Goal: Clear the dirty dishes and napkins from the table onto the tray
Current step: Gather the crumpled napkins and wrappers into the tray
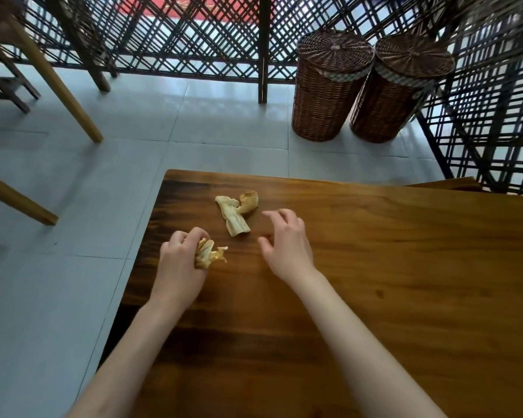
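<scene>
On grained wood table (375, 267), left hand (178, 260) grips crumpled napkin (207, 254).

A crumpled napkin (209, 254) is held in the left hand (180, 260) near the table's (405, 267) left edge. A second napkin (236, 212) is laid farther back, between both hands. Two lidded baskets (372, 86) are placed side by side on the floor (58, 267) behind the table.

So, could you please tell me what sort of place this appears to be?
Probably a restaurant or café dining area: a wooden table with crumpled napkins, another table's legs nearby, lattice screens and two lidded wicker baskets on tiled floor.
</scene>
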`<state>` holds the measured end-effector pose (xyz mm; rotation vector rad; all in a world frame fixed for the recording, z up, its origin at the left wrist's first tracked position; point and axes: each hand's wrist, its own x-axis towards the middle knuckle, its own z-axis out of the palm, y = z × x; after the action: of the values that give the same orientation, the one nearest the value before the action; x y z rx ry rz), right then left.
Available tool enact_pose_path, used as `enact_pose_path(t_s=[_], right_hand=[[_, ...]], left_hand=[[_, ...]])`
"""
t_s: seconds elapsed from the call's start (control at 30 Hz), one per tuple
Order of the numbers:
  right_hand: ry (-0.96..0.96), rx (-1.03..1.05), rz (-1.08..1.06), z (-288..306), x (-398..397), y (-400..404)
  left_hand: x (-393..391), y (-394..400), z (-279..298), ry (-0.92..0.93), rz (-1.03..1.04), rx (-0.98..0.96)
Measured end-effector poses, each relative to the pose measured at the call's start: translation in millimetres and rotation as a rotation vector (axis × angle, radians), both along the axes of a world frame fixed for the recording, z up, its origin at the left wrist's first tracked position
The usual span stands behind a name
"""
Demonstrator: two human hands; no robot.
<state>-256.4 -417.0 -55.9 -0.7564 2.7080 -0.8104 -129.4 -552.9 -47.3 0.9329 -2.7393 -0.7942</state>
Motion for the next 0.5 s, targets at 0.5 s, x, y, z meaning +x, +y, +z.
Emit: enact_pose_path(t_s=[0.5], right_hand=[[0.114,0.080,0.146,-20.8,-23.4,-61.4]], left_hand=[[23.1,-17.3,2.4,-0.002,0.033,0.004]])
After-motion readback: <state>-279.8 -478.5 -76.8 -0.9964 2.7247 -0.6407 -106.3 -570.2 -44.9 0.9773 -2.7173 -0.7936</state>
